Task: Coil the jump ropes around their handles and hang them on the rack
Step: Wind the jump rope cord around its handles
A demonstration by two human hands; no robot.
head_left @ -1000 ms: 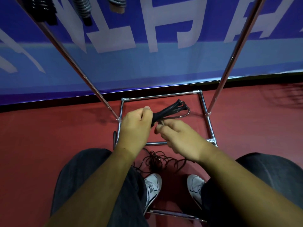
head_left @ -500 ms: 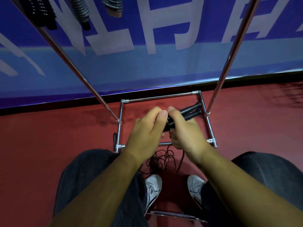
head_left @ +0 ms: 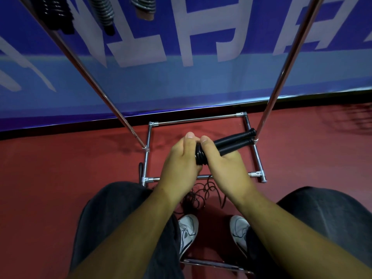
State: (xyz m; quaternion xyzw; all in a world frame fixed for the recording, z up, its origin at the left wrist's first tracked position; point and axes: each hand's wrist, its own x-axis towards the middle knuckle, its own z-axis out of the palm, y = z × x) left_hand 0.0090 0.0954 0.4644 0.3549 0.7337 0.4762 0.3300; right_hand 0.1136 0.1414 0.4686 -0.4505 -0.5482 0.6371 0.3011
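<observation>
Both hands meet above the rack's (head_left: 198, 119) floor frame, low between its two chrome uprights.

Handles (head_left: 235, 142): two, black, held side by side, with the free ends pointing up and right toward the right upright. Several turns of rope (head_left: 200, 156) are wound tight round the near end, visible in the gap between the hands.

Right hand (head_left: 226, 168): fingers curled round the handles just beyond the wound turns, thumb tip on top.

Left hand (head_left: 180, 165): curled round the wound end, its thumb tip touching the right thumb. The fingers underneath are hidden.

The remaining rope hangs below the hands into a loose tangle (head_left: 198, 195) on the red floor (head_left: 60, 178), just ahead of two white shoes (head_left: 188, 230).

Three coiled ropes (head_left: 103, 14) hang at the top left of the view, their hooks out of frame. A blue banner (head_left: 181, 81) stands behind the rack. Dark trousers (head_left: 112, 218) cover both knees.
</observation>
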